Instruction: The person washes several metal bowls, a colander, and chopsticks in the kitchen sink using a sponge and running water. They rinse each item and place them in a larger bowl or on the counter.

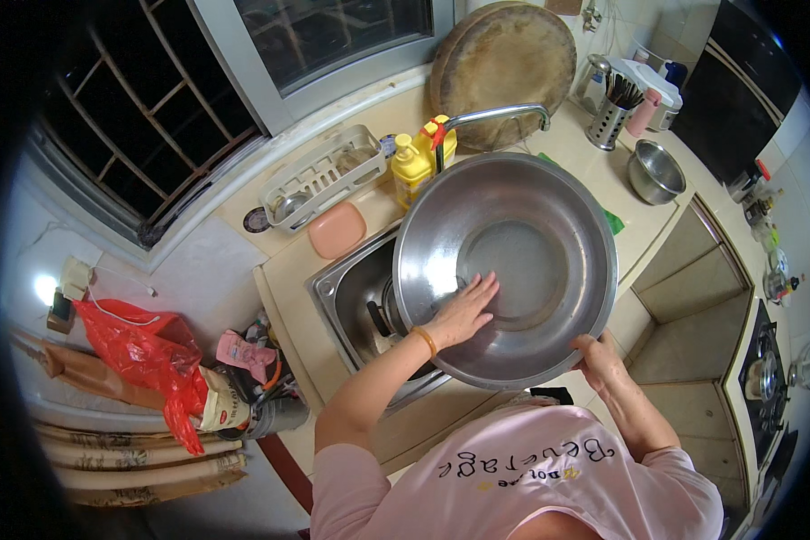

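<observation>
A large round stainless steel basin (516,266) is tilted over the right part of the steel sink (347,320) and the counter beside it. Its inside faces me, and I see nothing in it but my hand. My left hand (464,312), with an amber-coloured bangle at the wrist, reaches over the near left rim. Its palm is down against the inner wall, thumb apart from the fingers. My right hand (597,361) grips the near right rim. The basin hides much of the sink; a black-handled pan or pot (379,318) partly shows there.
Behind the basin stand a chrome faucet (496,115), yellow pump bottles (410,165) and a round wooden chopping board (506,74). A plastic rack (327,177) and pink soap box (337,229) lie left. A small steel bowl (656,172) and gas stove (763,378) are right.
</observation>
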A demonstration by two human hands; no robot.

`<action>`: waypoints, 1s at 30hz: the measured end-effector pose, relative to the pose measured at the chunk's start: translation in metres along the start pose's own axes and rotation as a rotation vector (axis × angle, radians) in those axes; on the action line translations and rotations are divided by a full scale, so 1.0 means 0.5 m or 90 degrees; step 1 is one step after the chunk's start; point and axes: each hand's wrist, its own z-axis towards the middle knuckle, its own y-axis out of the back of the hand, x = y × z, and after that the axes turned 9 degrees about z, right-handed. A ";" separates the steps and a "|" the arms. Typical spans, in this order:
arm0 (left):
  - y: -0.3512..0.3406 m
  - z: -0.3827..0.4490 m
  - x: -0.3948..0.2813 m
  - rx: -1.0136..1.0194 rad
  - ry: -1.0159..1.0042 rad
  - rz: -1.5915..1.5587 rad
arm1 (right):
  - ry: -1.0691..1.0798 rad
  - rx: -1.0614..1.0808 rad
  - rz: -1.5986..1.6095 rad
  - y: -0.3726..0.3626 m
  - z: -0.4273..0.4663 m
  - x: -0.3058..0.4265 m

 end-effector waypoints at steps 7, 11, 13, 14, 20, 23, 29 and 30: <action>0.044 -0.096 -0.016 -0.339 0.173 -0.219 | -0.013 -0.018 0.014 -0.008 0.009 0.009; 0.030 -0.142 0.070 -0.805 0.453 -0.315 | -0.028 -0.032 0.031 -0.005 0.003 0.013; -0.003 -0.176 0.104 -0.806 0.532 -0.595 | -0.013 -0.040 0.012 -0.004 0.001 0.015; -0.027 -0.178 0.115 -0.745 0.584 -0.732 | -0.003 -0.051 0.004 -0.003 0.000 0.016; -0.155 -0.168 0.122 -0.587 0.678 -1.139 | 0.022 -0.065 -0.005 0.014 -0.006 0.032; -0.180 -0.171 0.119 -0.566 0.689 -1.177 | 0.046 -0.094 0.012 0.023 -0.011 0.034; -0.203 -0.183 0.081 -0.650 0.862 -1.212 | 0.107 -0.107 -0.066 0.014 -0.012 0.013; -0.209 -0.187 0.078 -0.710 0.883 -1.220 | 0.127 -0.080 -0.092 0.010 -0.010 0.009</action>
